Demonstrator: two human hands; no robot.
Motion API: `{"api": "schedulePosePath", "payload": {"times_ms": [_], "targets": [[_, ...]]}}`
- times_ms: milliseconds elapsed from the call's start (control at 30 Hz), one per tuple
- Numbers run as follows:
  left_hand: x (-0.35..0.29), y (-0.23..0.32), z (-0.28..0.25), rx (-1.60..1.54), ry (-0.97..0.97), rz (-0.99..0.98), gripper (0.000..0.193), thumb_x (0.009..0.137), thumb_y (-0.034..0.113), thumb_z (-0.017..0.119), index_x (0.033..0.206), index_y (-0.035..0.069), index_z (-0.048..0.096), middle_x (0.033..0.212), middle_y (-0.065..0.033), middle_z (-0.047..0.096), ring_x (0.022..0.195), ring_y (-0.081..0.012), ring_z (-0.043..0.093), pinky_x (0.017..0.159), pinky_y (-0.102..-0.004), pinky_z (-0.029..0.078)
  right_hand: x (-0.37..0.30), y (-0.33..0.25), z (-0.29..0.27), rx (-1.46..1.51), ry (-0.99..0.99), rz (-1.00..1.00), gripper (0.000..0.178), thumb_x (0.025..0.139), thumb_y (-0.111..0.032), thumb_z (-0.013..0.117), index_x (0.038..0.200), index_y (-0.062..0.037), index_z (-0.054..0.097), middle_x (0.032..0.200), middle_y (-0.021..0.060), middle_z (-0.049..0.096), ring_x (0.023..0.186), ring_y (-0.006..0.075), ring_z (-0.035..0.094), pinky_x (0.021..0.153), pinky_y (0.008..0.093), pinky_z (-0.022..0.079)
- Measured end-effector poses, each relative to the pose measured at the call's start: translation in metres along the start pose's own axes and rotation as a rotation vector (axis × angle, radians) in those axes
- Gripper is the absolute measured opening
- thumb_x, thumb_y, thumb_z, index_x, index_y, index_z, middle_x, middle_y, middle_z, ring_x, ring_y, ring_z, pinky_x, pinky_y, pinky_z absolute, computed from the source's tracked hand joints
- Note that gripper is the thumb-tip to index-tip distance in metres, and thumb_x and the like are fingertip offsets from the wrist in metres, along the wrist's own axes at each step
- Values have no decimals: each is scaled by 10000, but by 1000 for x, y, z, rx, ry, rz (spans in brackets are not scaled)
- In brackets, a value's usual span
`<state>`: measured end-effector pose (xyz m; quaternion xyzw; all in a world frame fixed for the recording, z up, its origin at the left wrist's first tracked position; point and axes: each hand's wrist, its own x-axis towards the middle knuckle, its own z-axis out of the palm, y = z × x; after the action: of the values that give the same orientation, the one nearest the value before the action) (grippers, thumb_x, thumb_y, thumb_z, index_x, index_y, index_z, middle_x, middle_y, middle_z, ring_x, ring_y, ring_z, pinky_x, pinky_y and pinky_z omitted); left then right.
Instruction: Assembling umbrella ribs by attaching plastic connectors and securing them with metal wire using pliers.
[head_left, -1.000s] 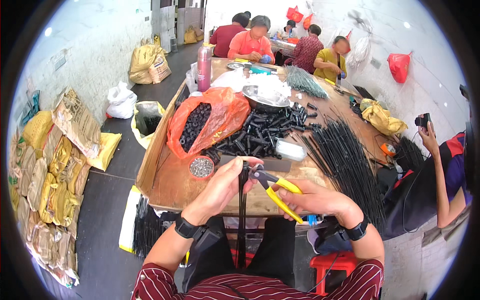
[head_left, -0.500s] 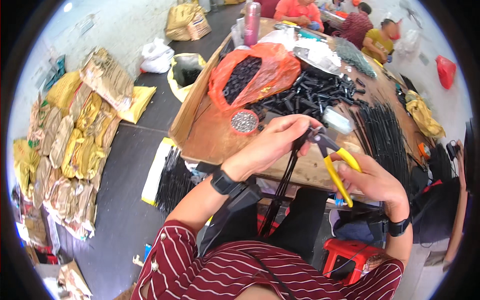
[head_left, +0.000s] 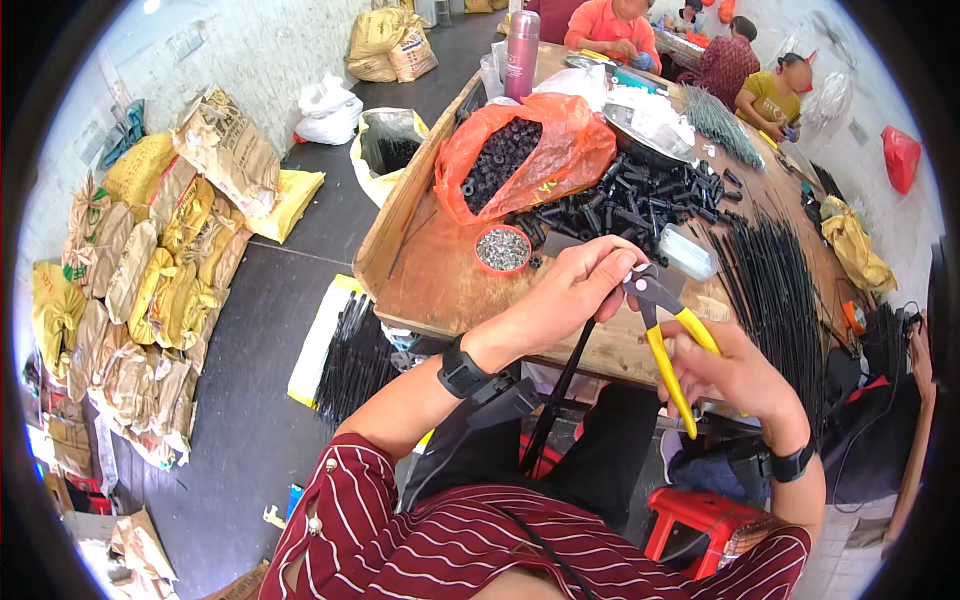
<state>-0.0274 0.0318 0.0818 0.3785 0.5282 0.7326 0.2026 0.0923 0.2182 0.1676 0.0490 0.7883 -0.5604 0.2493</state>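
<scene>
My left hand (head_left: 583,283) is closed around the upper ends of a bundle of thin black rods (head_left: 556,402), which hang down in front of my lap. In my right hand (head_left: 738,368) are pliers with yellow handles (head_left: 672,375), the handles spread apart. The pliers' dark metal head meets my left fingertips; what sits between the jaws is too small to make out. Left of my hands, a small red bowl (head_left: 503,249) holds tiny silvery metal pieces. Black tubular parts (head_left: 640,195) are heaped just beyond.
An orange plastic bag (head_left: 575,150) of black parts lies on the wooden table (head_left: 425,290). More black rods (head_left: 775,290) spread at right, near a clear plastic box (head_left: 687,251). A red stool (head_left: 690,515) stands below. Other people (head_left: 615,35) sit at the far end.
The view has shifted slightly, so the table sits lower and further right. The pliers' handles still stand apart at my left fingertips, and the hanging rods look bunched more tightly.
</scene>
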Motion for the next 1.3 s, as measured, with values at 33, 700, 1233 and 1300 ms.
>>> {"api": "schedulePosePath", "payload": {"times_ms": [33, 700, 1233, 1300], "targets": [[-2, 0, -2, 5, -9, -5, 338, 1015, 303, 385, 1104, 12, 533, 814, -26, 570, 606, -47, 442, 581, -207, 393, 2, 0, 2, 2, -9, -5, 367, 986, -278, 433, 1220, 0, 485, 767, 124, 654, 645, 234, 670, 557, 299, 520], [-2, 4, 2, 103, 18, -1, 303, 1024, 279, 351, 1073, 29, 515, 766, -17, 540, 595, -50, 426, 552, -201, 380, -7, -21, 10, -968, 290, -292, 286, 958, -244, 498, 1108, -5, 541, 697, 103, 629, 612, 183, 652, 541, 304, 486], [-3, 0, 2, -51, 24, -35, 364, 1023, 352, 345, 1072, 35, 515, 782, -8, 526, 621, -49, 421, 555, -189, 360, 0, -23, -16, 48, -134, 104, 437, 984, -307, 462, 1324, -36, 415, 935, 137, 653, 777, 193, 665, 662, 284, 528], [-2, 2, 2, -24, 13, -27, 368, 1022, 357, 347, 1073, 35, 517, 781, -8, 527, 622, -49, 422, 557, -190, 361, -2, -30, -15, -78, -121, 108, 429, 986, -289, 465, 1331, -40, 411, 897, 110, 641, 750, 169, 653, 639, 269, 525]]}}
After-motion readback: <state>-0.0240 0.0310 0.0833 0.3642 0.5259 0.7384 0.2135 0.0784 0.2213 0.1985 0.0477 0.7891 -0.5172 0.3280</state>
